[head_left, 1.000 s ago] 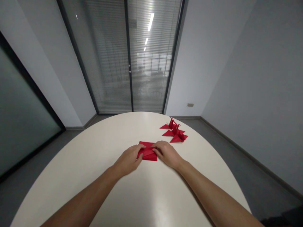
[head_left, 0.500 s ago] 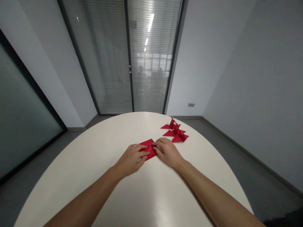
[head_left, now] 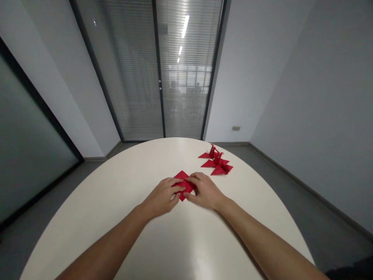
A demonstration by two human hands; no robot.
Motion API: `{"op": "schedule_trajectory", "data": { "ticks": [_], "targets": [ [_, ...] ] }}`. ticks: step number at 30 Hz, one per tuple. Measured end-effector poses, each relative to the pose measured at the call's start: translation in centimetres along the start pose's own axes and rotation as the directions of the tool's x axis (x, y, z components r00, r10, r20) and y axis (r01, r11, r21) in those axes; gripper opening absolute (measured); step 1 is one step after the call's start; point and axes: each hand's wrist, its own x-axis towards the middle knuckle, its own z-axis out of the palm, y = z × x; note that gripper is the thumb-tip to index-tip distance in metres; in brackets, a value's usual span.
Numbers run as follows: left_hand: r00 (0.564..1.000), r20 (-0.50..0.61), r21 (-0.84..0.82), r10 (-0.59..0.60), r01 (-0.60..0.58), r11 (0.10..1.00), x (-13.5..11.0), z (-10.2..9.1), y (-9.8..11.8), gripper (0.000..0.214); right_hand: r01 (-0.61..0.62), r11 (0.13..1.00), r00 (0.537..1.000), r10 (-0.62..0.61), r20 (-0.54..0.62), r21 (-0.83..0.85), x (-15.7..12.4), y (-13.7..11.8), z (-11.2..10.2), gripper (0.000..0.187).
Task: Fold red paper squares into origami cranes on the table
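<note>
A folded piece of red paper (head_left: pixel 188 187), diamond-shaped, lies on the white table between my two hands. My left hand (head_left: pixel 163 194) rests over its left corner, fingers stretched across the top and thumb beside the lower left edge. On the other side, my right hand (head_left: pixel 205 190) has its index finger on the upper right part and its thumb low near the bottom right edge, with the right corner between them. Both hands are open, fingers apart, touching the paper. Parts of its left side are hidden under the left fingers.
Several red paper cranes (head_left: pixel 217 161) stand close together at the table's back right, just beyond my right hand. The round white table (head_left: pixel 140 163) has its curved far edge near a glass partition (head_left: pixel 140 97) with blinds. A wall socket (head_left: pixel 236 128) is at the back.
The red paper has turned slightly, so one corner now points toward me. My right thumb has moved down and left, farther from the index finger. The left hand has barely moved.
</note>
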Motion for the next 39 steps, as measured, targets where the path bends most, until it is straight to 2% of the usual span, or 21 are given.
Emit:
{"op": "schedule_trajectory", "data": {
  "ticks": [4,9,20,26,30,34,39],
  "targets": [
    [1.0,0.015,0.008,0.003,-0.003,1.0,0.1,-0.1,0.2,0.032,-0.005,1.0,1.0,0.005,0.009,-0.001,-0.2,-0.1,0.2,0.06],
    [0.999,0.049,0.013,0.013,-0.013,1.0,0.3,-0.4,0.5,0.032,-0.001,1.0,1.0,0.001,0.031,-0.007,-0.4,-0.1,0.1,0.06],
    [0.999,0.044,0.04,-0.024,0.022,0.999,0.1,-0.3,0.2,0.034,-0.038,0.998,0.997,0.042,0.07,-0.058,-0.5,0.6,0.4,0.073],
    [0.999,0.048,0.014,0.008,-0.008,1.0,0.0,-0.4,0.4,0.036,-0.045,0.997,0.996,0.05,0.079,-0.069,-0.6,0.8,0.8,0.082],
    [0.998,0.059,0.06,-0.032,0.029,0.998,0.0,-0.3,0.4,0.041,-0.046,0.997,0.995,0.052,0.085,-0.066,-0.7,0.8,0.9,0.084],
    [0.997,0.045,0.124,-0.066,0.06,0.991,0.0,-0.1,0.4,0.04,-0.027,0.998,0.997,0.032,0.071,-0.063,-0.6,0.5,0.5,0.076],
    [0.995,0.006,0.188,-0.102,0.099,0.977,0.0,-0.4,0.7,0.043,0.049,0.998,0.996,-0.046,0.075,-0.029,-0.4,0.3,-0.4,0.046]
  ]
}}
